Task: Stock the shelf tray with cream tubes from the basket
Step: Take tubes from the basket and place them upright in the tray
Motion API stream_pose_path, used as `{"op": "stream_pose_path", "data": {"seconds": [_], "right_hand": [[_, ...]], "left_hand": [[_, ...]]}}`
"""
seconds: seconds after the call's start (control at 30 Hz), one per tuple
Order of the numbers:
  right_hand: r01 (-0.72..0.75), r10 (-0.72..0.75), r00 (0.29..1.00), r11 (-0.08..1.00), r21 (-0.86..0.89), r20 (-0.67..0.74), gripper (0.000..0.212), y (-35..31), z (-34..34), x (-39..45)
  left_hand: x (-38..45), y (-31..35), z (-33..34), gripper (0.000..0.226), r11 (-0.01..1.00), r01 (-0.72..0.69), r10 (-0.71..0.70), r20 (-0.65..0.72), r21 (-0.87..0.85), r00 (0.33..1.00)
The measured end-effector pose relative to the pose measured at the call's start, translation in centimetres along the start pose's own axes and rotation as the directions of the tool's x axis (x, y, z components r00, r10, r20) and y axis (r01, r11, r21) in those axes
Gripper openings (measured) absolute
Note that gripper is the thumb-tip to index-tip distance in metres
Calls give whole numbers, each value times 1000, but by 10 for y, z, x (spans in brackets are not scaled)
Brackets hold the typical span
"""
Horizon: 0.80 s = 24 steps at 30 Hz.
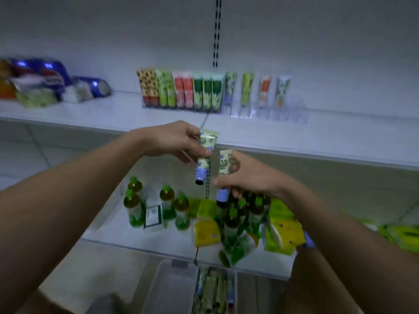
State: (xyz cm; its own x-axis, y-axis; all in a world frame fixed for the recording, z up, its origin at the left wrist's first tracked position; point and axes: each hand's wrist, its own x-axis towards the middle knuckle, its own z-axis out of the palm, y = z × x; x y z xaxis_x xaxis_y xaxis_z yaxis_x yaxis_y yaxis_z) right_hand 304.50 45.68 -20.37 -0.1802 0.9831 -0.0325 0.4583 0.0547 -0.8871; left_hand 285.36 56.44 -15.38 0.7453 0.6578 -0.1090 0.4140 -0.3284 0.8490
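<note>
Two cream tubes are held in front of the upper shelf [317,132], one per hand. Left hand [174,139] pinches the left tube [205,155] near its crimped top; right hand [247,175] curls its fingers [235,165] round the right tube [224,175]. Both tubes stand roughly upright, dark caps down, soft printed plastic with lilac bands. Behind them, thirteen tubes stand upright in the clear plastic shelf tray [269,114]. Below, the translucent basket [172,288] holds more tubes, blurred beyond counting.
</note>
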Motion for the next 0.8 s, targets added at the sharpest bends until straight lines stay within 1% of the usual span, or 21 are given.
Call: {"op": "stream_pose_path", "data": {"seconds": [0.07, 0.13, 0.17, 0.27, 0.3, 0.33, 0.4, 0.47, 0.6, 0.7, 0.8], "right_hand": [[55, -54, 998, 998, 26, -43, 36, -21, -11, -2], [94, -91, 992, 995, 33, -83, 38, -39, -23, -2], [112, -109, 989, 993, 28, -105, 36, -47, -30, -1], [181, -179, 965, 983, -9, -191, 18, -67, -53, 5], [195, -195, 954, 981, -21, -229, 16, -74, -62, 8], [203, -205, 942, 979, -37, -265, 17, -81, -70, 12], [196, -213, 921, 977, -85, -327, 30, -94, -87, 22], [166, -214, 906, 973, -160, -365, 36, -105, -104, 32], [79, -195, 898, 953, -292, -394, 29, -114, -137, 61], [2, -202, 886, 901, -433, -417, 22, -117, -160, 84], [-26, -234, 871, 855, -517, -431, 18, -118, -178, 109]], "left_hand": [[-2, 24, -12, 40, 997, -76, 76, -114, 2, 991], [-1, 41, -20, 37, 990, -140, 135, -209, -7, 969], [2, 49, -23, 34, 986, -167, 160, -248, -6, 956], [12, 74, -36, 22, 976, -219, 210, -343, 12, 916], [16, 81, -41, 21, 972, -233, 224, -361, 17, 905], [20, 88, -47, 24, 968, -252, 242, -373, 22, 896], [30, 101, -58, 39, 957, -291, 277, -375, 21, 885], [40, 113, -70, 46, 949, -312, 305, -364, 41, 880], [70, 132, -87, 43, 941, -321, 337, -330, 105, 882], [95, 138, -98, 40, 933, -330, 358, -317, 141, 878], [117, 138, -108, 27, 932, -309, 355, -305, 192, 884]]}}
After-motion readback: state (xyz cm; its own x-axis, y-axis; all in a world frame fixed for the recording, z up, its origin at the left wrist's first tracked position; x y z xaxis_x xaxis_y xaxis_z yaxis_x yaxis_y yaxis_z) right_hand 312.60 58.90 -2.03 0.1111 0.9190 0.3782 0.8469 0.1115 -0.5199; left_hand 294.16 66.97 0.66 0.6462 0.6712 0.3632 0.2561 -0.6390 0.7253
